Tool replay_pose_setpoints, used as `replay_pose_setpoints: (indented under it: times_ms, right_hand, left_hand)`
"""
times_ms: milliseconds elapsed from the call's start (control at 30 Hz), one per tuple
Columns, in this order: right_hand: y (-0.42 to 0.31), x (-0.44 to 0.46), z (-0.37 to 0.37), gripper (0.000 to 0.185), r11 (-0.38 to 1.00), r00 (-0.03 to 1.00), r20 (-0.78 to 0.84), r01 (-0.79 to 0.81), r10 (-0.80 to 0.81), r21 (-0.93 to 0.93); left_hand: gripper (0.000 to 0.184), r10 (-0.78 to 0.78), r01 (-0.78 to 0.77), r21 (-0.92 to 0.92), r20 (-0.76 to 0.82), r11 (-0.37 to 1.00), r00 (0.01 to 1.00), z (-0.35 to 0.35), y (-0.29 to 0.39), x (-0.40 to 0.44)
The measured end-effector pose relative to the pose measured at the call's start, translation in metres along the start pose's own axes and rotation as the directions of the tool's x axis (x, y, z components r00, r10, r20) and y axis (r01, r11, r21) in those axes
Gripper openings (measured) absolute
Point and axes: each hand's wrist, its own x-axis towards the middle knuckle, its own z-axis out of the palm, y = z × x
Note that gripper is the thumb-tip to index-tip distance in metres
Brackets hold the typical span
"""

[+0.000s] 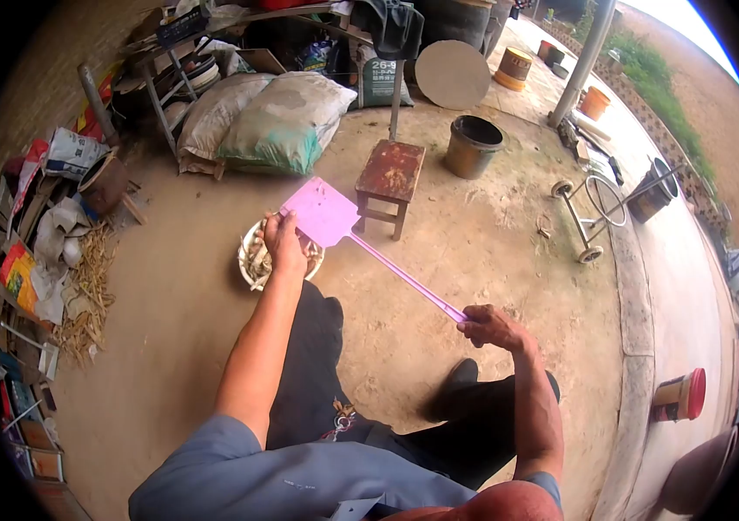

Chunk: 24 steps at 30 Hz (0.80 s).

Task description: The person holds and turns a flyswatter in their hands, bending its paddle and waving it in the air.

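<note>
A pink fly swatter [321, 212] is stretched across in front of me. My right hand [493, 327] is wrapped round the end of its long handle. At the other end, my left hand [284, 243] grips the lower left edge of the flat square head, though part of the fingers is hidden. Below my left hand, a white basin [245, 276] stands on the ground, holding pale brownish pieces that I cannot identify. Just beyond the swatter is a low, worn red-brown wooden stool [391, 172].
Full sacks [287, 122] lie at the back left, near a dark bucket [471, 152]. A wheeled metal frame [591, 217] stands on the right. Dry husks [87, 286] and clutter line the left side. A red-rimmed bucket [679, 397] lies on its side at right.
</note>
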Motion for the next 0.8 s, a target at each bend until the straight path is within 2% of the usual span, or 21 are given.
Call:
replay_pose_setpoints:
  times_ms: [67, 200, 300, 367, 467, 800]
  right_hand:
    - [0.000, -0.001, -0.002, 0.031, 0.999, 1.000, 0.008, 0.027, -0.027, -0.030]
    - [0.001, -0.003, -0.003, 0.030, 0.999, 0.999, 0.002, 0.041, -0.041, -0.021]
    - [0.004, -0.004, -0.004, 0.030, 0.998, 0.998, -0.008, 0.060, -0.060, -0.006]
    - [0.003, -0.004, -0.004, 0.030, 0.997, 0.996, -0.025, 0.080, -0.081, -0.022]
    - [0.012, -0.002, -0.007, 0.029, 0.989, 0.988, -0.051, 0.145, -0.146, -0.028]
    - [0.008, -0.007, -0.011, 0.026, 0.991, 0.990, -0.097, 0.095, -0.104, -0.098]
  left_hand:
    - [0.020, -0.069, 0.068, -0.016, -0.051, 0.998, 0.996, 0.008, 0.013, -0.012]
    - [0.020, -0.143, 0.143, 0.013, 0.026, 0.990, 0.989, 0.008, 0.025, -0.019]
    - [0.021, -0.082, 0.087, -0.078, 0.065, 0.993, 0.994, 0.009, 0.019, -0.015]
    - [0.022, -0.088, 0.095, -0.061, 0.104, 0.994, 0.991, 0.003, 0.018, -0.012]
    - [0.022, -0.062, 0.063, -0.107, 0.012, 0.992, 0.998, 0.010, 0.017, -0.016]
    - [0.021, -0.051, 0.053, -0.044, 0.046, 0.998, 0.998, 0.013, 0.020, -0.020]
